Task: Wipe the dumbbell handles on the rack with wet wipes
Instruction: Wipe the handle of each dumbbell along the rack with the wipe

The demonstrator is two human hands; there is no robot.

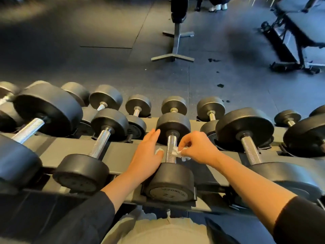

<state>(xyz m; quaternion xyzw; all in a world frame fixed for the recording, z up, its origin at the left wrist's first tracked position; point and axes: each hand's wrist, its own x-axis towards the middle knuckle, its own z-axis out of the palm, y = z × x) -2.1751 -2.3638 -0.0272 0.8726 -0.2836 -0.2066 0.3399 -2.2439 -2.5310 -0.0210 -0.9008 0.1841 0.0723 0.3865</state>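
A black dumbbell (173,127) with a knurled metal handle (171,152) lies on the grey rack (119,152) in front of me. My right hand (197,148) pinches a white wet wipe (176,152) against the handle's right side. My left hand (146,155) lies flat on the rack just left of the handle, fingers straight. A bit of white wipe (158,150) shows beside its thumb; whether that hand holds it I cannot tell.
More dumbbells fill the rack: one to the left (101,143), a larger one to the right (249,148), smaller ones on the far row (174,105). Beyond lie dark rubber floor, a bench stand (175,41) and a folded bench (299,32).
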